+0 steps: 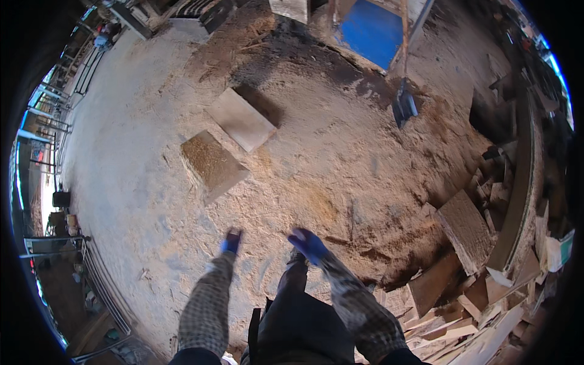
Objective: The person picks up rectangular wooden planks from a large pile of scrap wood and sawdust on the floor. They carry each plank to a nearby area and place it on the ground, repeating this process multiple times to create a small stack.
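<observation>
My left hand, in a blue glove with dark fingertips, hangs over the sawdust-covered floor and holds nothing I can see. To its right, my right hand wears a blue glove too; its fingers reach forward and inward, slightly blurred, with nothing visible in them. Both hands are apart from any object. Ahead lie two flat rectangular wooden pieces: a pale one farther off, and a browner one nearer, partly covered with sawdust.
A shovel stands blade down by a blue panel at the far right. Along the right side are a heap of wood offcuts, a thick board and a long beam. Metal rails run along the left.
</observation>
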Demonstrator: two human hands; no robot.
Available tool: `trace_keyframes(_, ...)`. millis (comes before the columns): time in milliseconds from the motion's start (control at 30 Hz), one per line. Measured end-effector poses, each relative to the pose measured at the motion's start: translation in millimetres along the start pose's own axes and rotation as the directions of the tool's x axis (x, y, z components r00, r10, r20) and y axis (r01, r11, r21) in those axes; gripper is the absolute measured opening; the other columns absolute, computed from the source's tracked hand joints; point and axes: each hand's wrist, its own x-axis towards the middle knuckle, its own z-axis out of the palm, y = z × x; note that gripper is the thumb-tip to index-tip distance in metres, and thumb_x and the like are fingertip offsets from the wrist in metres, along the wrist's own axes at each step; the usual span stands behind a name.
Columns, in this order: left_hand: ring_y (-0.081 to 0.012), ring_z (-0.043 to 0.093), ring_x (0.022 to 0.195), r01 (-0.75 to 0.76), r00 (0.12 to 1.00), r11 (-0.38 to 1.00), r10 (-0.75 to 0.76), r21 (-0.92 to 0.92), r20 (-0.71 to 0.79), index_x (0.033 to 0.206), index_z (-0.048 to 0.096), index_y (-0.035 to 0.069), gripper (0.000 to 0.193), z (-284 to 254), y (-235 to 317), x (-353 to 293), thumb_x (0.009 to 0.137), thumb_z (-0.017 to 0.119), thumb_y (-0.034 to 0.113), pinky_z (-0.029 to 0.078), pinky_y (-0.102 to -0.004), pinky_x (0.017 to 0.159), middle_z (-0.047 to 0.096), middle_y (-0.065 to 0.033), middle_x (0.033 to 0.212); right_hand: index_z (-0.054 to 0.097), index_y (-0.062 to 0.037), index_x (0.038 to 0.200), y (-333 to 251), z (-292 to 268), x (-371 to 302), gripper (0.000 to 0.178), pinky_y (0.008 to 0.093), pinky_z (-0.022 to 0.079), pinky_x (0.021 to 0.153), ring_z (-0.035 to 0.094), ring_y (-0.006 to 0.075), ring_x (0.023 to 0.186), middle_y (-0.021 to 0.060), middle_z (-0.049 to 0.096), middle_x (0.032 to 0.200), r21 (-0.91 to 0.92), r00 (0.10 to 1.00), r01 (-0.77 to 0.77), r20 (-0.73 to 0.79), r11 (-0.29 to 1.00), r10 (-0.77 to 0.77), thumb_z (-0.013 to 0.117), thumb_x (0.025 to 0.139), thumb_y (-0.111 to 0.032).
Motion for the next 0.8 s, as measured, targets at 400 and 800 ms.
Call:
trace_keyframes(400, -0.0129, 0.057, 0.088, 0.229, 0.535, 0.467, 0.673, -0.854, 0.511, 0.111, 0.051, 0.002, 0.036, -121.8, 591.9, -49.2, 0.080, 0.064, 0.014, 0.047, -0.0262, 0.077, 0.059, -0.0117, 0.097, 0.047, 0.0012, 0.117, 372.3, -176.1, -508.1, 0.077, 0.0353, 0.043, 0.087, 0.052, 0.0324, 0.105, 0.0232, 0.053, 0.112, 0.469, 0.047, -0.609, -0.783, 0.639, 0.620, 0.065, 0.066, -0.054)
trace_keyframes(800, -0.0255, 0.056, 0.088, 0.145, 0.282, 0.708, 0.640, -0.691, 0.715, 0.099, 0.054, 0.001, 0.024, 35.1, 628.7, -126.9, 0.076, 0.055, 0.007, 0.051, -0.0337, 0.068, 0.056, -0.0144, 0.091, 0.047, 0.0017, 0.117, 611.8, -283.1, -608.4, 0.073, 0.0298, 0.043, 0.083, 0.051, 0.0227, 0.102, 0.0148, 0.050, 0.115, 0.915, 0.308, -0.161, -0.310, 0.370, 0.899, 0.070, 0.067, -0.047)
